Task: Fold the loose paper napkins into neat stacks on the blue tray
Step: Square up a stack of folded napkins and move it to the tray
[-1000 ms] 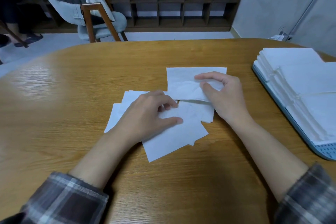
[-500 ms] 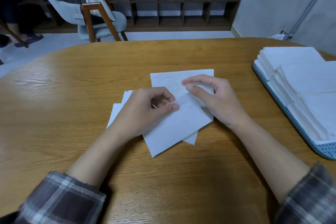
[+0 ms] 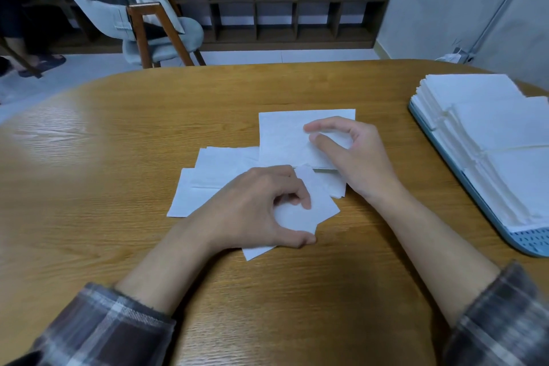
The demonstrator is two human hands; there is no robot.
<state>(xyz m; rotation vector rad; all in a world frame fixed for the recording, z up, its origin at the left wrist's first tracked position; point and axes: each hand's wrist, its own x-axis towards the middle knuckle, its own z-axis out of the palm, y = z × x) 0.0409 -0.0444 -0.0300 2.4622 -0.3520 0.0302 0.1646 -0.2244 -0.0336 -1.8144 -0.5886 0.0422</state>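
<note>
Large oval wood-grain table [image 3: 118, 157] is the work surface. Flat blue plastic tray [image 3: 531, 244] sits at the right edge, well apart from both hands, loaded with rows of folded white napkin stacks [image 3: 490, 134]. Probably parked there so finished ones go straight across.

Loose pile of white paper napkins [image 3: 214, 175] lies fanned at table centre. A single white square napkin [image 3: 282, 140] overlaps the pile's far-right corner.

Left hand [image 3: 255, 205]: fingers curled down onto the pile's top sheet, thumb hooked at its near edge, so it's clamped on it. Likely there to stop the pile sliding.

Right hand [image 3: 353, 157]: thumb and forefinger closed together on the single napkin, right of its middle. Most of the sheet runs left and far of the pinch, flat on the table, with its near-right part hidden under the palm. Reads as isolating one sheet for folding.
</note>
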